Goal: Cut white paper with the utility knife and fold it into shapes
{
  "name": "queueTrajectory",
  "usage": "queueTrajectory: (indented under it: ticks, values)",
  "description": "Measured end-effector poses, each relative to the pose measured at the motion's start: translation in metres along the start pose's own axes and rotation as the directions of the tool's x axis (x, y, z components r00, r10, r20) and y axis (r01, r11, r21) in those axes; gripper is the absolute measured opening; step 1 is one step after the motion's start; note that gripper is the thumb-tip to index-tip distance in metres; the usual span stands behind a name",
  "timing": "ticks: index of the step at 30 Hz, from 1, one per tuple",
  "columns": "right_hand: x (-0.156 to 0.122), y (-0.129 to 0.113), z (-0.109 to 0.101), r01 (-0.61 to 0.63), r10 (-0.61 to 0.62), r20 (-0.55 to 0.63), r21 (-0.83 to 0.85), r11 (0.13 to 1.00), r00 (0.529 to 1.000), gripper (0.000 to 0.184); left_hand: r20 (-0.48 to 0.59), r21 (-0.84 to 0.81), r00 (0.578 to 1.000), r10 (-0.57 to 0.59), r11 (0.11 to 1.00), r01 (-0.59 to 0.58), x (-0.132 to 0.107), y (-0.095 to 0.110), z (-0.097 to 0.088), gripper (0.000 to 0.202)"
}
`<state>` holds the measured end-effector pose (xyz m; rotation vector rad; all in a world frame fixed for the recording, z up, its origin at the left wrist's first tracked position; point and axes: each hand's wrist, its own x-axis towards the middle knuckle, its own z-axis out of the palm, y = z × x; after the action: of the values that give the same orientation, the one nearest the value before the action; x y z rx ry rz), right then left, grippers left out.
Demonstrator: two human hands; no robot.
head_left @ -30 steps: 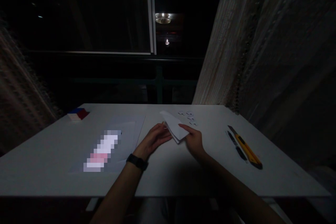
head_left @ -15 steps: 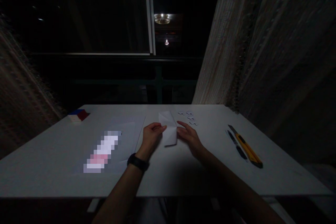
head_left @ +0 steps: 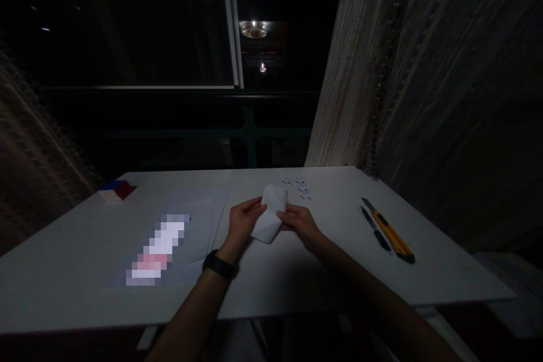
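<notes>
A folded piece of white paper [head_left: 272,215] is held between my two hands, tilted over the middle of the table. My left hand [head_left: 245,219], with a dark band on its wrist, pinches the paper's left edge, thumb on top. On the opposite edge, my right hand [head_left: 300,225] grips it with the thumb on the near face and fingers behind. The undersides of the fingers and the back of the paper are hidden. Several small paper pieces with dark marks [head_left: 302,189] lie just beyond my right hand.
On the white table [head_left: 339,277], a yellow box cutter [head_left: 392,235] and a dark pen [head_left: 375,230] lie at the right. White paper sheets [head_left: 201,220] lie at the left beneath a pixelated bright object [head_left: 159,246]. A colored cube [head_left: 116,190] sits at the far left; curtains [head_left: 335,68] hang behind.
The folded paper has been turned and now tilts the other way. My right hand, formerly with fingers extended beside it, has closed on its right edge. The whole view has shifted slightly.
</notes>
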<state>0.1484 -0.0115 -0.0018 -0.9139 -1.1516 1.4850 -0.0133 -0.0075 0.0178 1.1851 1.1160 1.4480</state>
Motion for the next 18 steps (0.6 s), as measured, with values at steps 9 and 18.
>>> queueTrajectory:
  ticks: [9, 18]
  values:
    - [0.0035, 0.0024, -0.0002, 0.062, -0.059, -0.124, 0.017, 0.998, 0.991, 0.040, 0.125, 0.125, 0.988, 0.091, 0.986, -0.107, -0.0026, -0.0047, 0.0036, 0.046]
    - [0.0039, 0.0037, 0.0038, 0.088, -0.089, -0.158, -0.009, 0.996, 0.983, 0.041, 0.082, 0.060, 0.995, 0.056, 0.996, -0.061, -0.0085, 0.0014, 0.0064, 0.048]
